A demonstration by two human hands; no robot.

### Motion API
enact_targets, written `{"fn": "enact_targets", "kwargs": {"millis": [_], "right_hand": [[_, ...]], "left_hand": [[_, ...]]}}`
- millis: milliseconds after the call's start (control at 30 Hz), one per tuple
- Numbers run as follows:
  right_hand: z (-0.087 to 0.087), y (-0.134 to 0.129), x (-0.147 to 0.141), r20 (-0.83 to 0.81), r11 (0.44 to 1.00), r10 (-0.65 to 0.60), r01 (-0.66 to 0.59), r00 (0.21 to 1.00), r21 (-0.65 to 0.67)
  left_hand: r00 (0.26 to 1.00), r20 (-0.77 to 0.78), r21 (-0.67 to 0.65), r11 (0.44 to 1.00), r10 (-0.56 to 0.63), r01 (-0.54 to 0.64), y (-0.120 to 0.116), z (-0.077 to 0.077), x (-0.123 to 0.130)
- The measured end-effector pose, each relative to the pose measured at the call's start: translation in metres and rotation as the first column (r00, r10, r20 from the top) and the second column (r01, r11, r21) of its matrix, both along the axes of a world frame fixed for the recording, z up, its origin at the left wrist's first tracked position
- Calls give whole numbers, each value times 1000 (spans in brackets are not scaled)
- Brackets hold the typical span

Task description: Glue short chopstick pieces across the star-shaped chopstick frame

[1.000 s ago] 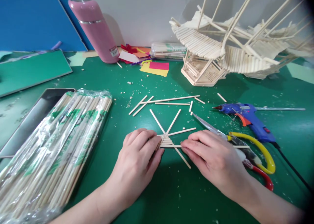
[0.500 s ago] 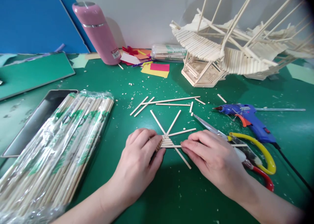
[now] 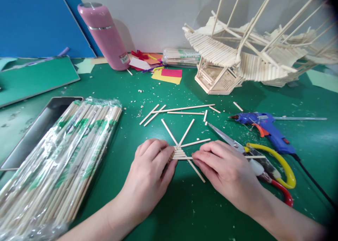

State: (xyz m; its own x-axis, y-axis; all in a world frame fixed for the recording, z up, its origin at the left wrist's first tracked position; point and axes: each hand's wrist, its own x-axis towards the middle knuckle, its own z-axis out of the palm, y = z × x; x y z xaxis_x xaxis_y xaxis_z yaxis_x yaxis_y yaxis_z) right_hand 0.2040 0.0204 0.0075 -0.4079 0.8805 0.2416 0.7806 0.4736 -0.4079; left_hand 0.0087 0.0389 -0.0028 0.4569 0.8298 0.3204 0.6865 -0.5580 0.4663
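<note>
Stick frame lies on the green surface between the hands, hardly shifted from a moment ago, which suggests steadying rather than fresh placing. The left hand's grip pinches its layered left side; the right hand pinches a long stick along its near edge, scissors just beside.

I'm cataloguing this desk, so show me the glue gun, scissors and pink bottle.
Glue gun (image 3: pixel 269 122): head view, blue body.
Scissors (image 3: pixel 264 146): head view, yellow handle.
Pink bottle (image 3: pixel 108 40): head view, middle of body.
</note>
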Motion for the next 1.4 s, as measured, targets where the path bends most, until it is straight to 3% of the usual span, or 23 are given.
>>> {"fn": "enact_targets", "kwargs": {"millis": [1400], "right_hand": [[3, 4, -11, 26, 998, 19, -17, 999, -62]], "left_hand": [[1000, -27, 8, 1000, -11, 11, -1, 0, -1]]}}
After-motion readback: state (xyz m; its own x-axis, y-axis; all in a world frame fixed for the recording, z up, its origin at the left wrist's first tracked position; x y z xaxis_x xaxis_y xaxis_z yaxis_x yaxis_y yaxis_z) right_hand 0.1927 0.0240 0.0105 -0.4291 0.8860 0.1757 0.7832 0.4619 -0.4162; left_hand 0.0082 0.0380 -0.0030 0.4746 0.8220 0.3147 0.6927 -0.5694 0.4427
